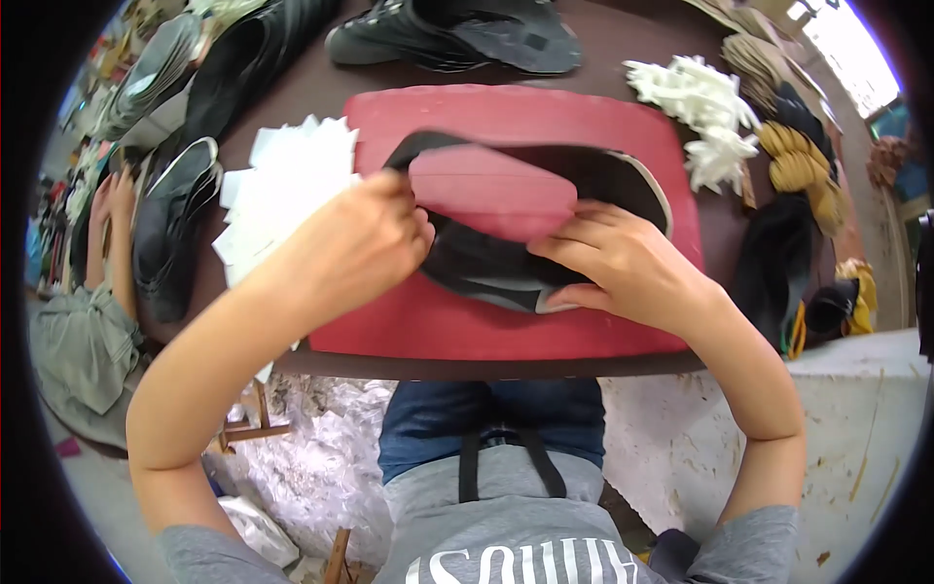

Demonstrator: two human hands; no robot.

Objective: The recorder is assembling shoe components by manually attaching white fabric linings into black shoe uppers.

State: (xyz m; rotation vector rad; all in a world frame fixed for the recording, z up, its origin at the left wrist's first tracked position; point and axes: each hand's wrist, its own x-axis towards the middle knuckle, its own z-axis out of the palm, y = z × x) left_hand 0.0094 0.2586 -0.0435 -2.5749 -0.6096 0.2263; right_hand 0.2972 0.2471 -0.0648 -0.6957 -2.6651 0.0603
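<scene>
A black shoe upper [477, 251] with a pale edge strip is held just over a red board [467, 341]. Its middle gapes as a long opening, through which the red surface shows. My left hand [379, 219] is closed on the upper's left end, with its fingers bunched and slightly blurred. Over at the right, my right hand [628, 253] grips the near side, fingers at the opening and thumb at the outer edge by a light grey patch. A fanned stack of white sheet pieces [287, 185] lies beside my left forearm.
More black uppers [448, 34] lie along the far edge, with another black upper [175, 229] on the left. White cord bundles [696, 107] and tan bundles [798, 165] sit at the right. Another person's hands [115, 200] show at far left. Crumpled clear plastic [321, 467] lies below the table.
</scene>
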